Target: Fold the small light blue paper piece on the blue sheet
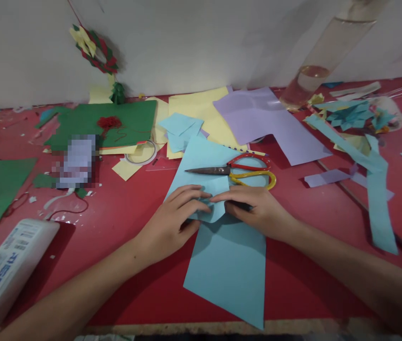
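Apparently to keep it steady, the left hand (181, 208) and right hand (258, 208) pinch opposite sides of the small blue paper (218, 187) over the larger blue sheet (229, 265), the scissors (227, 171) lying just beyond, within easy reach

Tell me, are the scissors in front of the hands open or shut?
Shut: on the scissors, the dark blades lie together as one narrow point, with no gap visible between them.
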Demonstrator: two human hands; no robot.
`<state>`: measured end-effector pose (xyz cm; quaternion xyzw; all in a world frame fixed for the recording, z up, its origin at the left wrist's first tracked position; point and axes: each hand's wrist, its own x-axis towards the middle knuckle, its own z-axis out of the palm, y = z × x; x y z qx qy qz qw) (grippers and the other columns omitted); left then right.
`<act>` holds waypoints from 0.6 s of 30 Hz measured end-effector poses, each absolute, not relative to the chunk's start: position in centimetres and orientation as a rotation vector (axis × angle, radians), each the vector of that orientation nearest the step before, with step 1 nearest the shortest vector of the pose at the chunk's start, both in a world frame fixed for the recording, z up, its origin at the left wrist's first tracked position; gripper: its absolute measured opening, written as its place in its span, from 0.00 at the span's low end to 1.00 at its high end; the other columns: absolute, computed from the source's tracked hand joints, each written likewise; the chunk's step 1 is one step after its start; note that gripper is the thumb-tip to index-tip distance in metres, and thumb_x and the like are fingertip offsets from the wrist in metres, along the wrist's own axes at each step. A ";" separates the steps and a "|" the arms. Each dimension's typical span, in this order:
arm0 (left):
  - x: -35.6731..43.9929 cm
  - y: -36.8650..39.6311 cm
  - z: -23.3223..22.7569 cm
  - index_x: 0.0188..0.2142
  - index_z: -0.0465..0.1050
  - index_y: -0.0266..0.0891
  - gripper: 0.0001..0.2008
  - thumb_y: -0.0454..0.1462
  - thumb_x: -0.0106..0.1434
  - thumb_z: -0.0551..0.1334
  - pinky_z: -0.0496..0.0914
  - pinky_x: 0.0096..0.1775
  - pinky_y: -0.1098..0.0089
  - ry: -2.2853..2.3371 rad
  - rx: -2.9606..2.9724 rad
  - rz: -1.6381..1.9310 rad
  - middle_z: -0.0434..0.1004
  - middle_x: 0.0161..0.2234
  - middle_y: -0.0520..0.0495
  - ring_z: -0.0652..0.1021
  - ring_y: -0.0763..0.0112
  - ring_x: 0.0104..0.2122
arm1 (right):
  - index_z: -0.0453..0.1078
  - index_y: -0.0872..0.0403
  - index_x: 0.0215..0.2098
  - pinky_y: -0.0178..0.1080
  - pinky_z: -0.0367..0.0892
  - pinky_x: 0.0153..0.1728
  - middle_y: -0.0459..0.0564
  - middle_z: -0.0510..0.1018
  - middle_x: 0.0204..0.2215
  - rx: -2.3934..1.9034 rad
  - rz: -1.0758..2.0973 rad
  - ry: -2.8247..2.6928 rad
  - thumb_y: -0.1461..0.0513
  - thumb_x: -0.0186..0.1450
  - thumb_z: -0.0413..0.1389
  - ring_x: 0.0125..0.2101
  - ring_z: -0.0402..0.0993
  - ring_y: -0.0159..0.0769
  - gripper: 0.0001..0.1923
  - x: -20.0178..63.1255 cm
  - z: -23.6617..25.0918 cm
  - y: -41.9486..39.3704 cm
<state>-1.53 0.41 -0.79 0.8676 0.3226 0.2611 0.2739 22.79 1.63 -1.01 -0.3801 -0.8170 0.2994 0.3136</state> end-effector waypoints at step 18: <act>-1.5 0.4 -0.6 0.45 0.73 0.42 0.13 0.24 0.68 0.58 0.69 0.59 0.57 0.895 2.342 0.816 0.75 0.54 0.46 0.69 0.63 0.60 | 0.79 0.52 0.45 0.31 0.62 0.26 0.45 0.80 0.29 -0.994 0.763 -2.166 0.68 0.68 0.51 0.26 0.70 0.28 0.15 22.8 -0.8 1.6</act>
